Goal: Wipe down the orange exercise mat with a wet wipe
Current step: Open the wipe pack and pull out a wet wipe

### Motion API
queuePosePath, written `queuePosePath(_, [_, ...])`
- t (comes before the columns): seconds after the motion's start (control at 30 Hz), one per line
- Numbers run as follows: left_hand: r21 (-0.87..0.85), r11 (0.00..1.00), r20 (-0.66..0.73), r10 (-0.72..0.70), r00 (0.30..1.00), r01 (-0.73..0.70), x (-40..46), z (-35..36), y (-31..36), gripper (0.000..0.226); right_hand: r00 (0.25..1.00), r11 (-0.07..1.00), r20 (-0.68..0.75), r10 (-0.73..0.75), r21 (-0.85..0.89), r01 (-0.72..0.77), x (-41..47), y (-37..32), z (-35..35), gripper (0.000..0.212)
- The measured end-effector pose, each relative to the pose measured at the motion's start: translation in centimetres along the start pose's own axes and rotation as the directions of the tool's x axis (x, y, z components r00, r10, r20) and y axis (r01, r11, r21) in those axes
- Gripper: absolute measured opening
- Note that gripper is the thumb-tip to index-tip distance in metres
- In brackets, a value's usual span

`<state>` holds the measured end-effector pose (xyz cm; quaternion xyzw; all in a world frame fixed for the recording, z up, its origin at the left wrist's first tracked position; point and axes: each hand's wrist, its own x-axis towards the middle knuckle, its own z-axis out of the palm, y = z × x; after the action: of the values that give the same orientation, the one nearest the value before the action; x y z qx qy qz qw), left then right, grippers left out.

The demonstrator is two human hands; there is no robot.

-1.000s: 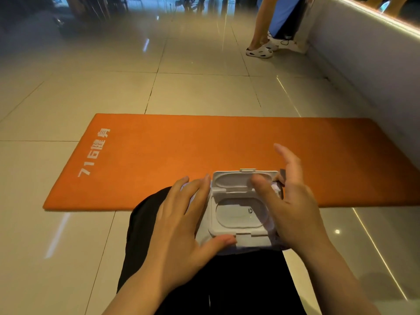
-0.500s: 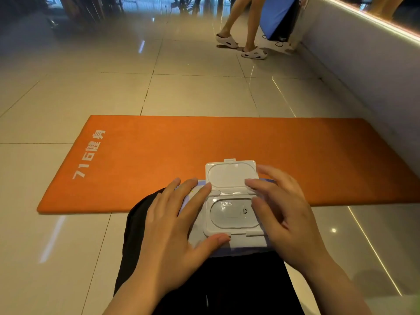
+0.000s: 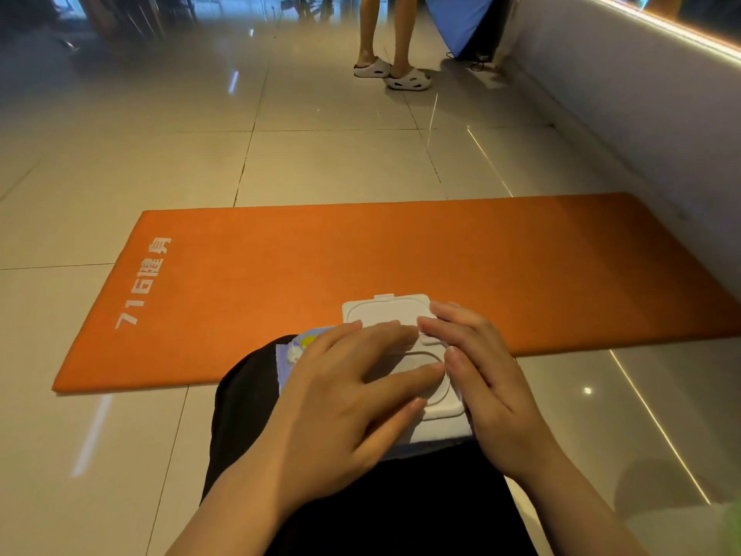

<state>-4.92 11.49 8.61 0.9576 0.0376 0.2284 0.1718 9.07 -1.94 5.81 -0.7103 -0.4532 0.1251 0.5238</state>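
The orange exercise mat [image 3: 401, 254] lies flat on the tiled floor across my view, with white lettering at its left end. On my lap sits a pack of wet wipes [image 3: 304, 343] with a white plastic lid [image 3: 385, 311] flipped open toward the mat. My left hand [image 3: 345, 395] rests on the pack with its fingers stretched over the dispensing opening. My right hand [image 3: 489, 379] lies along the pack's right side, fingertips on the lid hinge, thumb near the opening. No wipe is visible; the opening is mostly hidden by my fingers.
My black trousers [image 3: 248, 415] fill the near foreground. A person in white sandals [image 3: 401, 74] stands on the tiles beyond the mat. A blue pad [image 3: 461, 18] leans on the grey wall [image 3: 641, 94] running along the right.
My left hand slid right from the pack's left side onto its opening. My right hand came down onto the right edge. The lid tipped further back, and the standing person stepped left.
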Motion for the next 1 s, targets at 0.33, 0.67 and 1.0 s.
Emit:
queuePosePath(0.33, [-0.106, 0.993, 0.026, -0.04, 0.999, 0.043, 1.1, -0.2, -0.9, 0.019, 0.999, 0.997, 0.012, 0.034, 0.073, -0.035, 0.2, 0.6, 0.3, 0.037])
queuePosePath(0.67, [-0.131, 0.99, 0.071, 0.064, 0.995, -0.055, 4.0, -0.4, -1.6, 0.02, 0.999, 0.997, 0.004, 0.045, 0.066, -0.045, 0.2, 1.2, 0.2, 0.039])
queuePosePath(1.0, [-0.513, 0.841, -0.135, -0.277, 0.951, 0.172, -0.5, -0.1, -2.7, 0.013, 0.999, 0.999, -0.007, 0.031, 0.02, -0.031, 0.4, 0.6, 0.2, 0.035])
